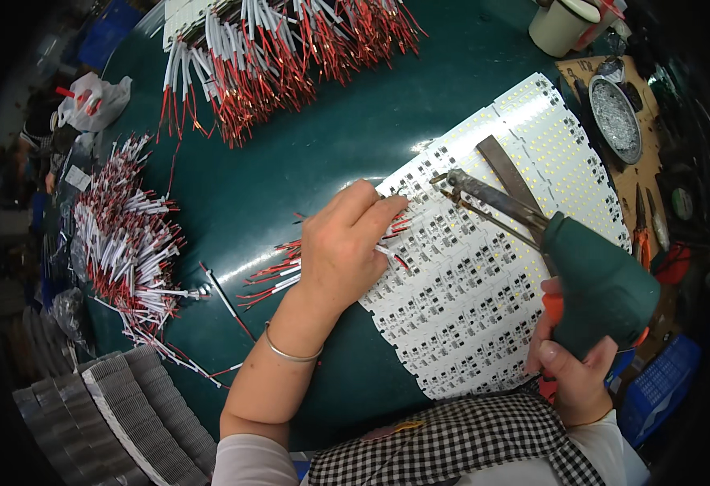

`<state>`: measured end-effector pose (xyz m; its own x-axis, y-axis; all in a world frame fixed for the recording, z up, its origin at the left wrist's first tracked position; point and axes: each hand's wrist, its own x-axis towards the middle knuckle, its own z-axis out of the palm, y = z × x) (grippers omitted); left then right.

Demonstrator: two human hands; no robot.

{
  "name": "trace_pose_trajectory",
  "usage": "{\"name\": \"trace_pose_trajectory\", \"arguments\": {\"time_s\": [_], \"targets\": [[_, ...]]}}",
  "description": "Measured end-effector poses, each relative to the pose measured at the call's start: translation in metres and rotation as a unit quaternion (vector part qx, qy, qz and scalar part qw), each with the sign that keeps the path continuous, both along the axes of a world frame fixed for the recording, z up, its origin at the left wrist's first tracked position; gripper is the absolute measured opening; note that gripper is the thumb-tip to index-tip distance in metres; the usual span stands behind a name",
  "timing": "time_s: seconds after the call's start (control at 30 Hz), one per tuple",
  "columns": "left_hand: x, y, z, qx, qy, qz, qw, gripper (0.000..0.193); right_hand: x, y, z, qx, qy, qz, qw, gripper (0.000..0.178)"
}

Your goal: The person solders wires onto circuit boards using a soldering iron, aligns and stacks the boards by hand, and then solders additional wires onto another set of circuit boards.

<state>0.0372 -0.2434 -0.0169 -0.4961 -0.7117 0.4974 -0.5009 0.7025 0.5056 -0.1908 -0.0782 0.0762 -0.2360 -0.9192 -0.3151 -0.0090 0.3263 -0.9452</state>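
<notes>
A white circuit-board panel (485,243), covered with small black parts and yellow squares, lies at a slant on the green table. My left hand (343,239) is closed at its left edge, finger and thumb together. Red and white wires (270,279) stick out from under this hand; how many it grips is hidden. In my right hand (574,368) is a green soldering gun (602,279) with an orange trigger, held over the panel. Its tip reaches toward the left hand's fingertips, a little apart from them. A dark flat bar (505,172) rests on the panel, partly behind the gun.
Panels with red and white wires (274,65) lie at the far side. A heap of loose wires (128,235) is on the left, above stacked grey ribbed strips (120,421). At right are a metal bowl (617,121), pliers (641,227) and a blue basket (659,389).
</notes>
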Motion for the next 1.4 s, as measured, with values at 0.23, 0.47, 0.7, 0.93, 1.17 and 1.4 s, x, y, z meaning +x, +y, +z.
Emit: {"name": "trace_pose_trajectory", "arguments": {"time_s": [0.23, 0.47, 0.7, 0.93, 1.17, 1.4], "targets": [[0.001, 0.0, 0.002, 0.026, 0.022, -0.012, 0.999, 0.04, -0.02, 0.009, 0.023, -0.113, 0.09, -0.141, 0.979, 0.076], [0.01, -0.007, 0.012, 0.05, 0.08, 0.016, 0.995, 0.022, -0.063, 0.004, 0.051, -0.139, 0.118, -0.052, 0.982, 0.076], [0.004, -0.009, 0.038, 0.112, 0.094, 0.095, 0.985, 0.005, -0.031, -0.018, 0.022, -0.14, -0.055, -0.121, 0.981, 0.077], [-0.013, -0.008, 0.02, 0.081, 0.046, 0.036, 0.995, 0.016, -0.019, -0.021, 0.01, -0.094, -0.117, -0.103, 0.983, 0.073], [-0.019, -0.008, 0.017, 0.046, 0.029, 0.055, 0.997, 0.041, -0.017, -0.026, 0.007, -0.023, -0.096, -0.104, 0.99, 0.072], [-0.021, -0.006, 0.009, 0.011, 0.014, 0.065, 0.998, 0.052, -0.024, -0.019, -0.004, -0.031, -0.076, -0.07, 0.994, 0.074]]}}
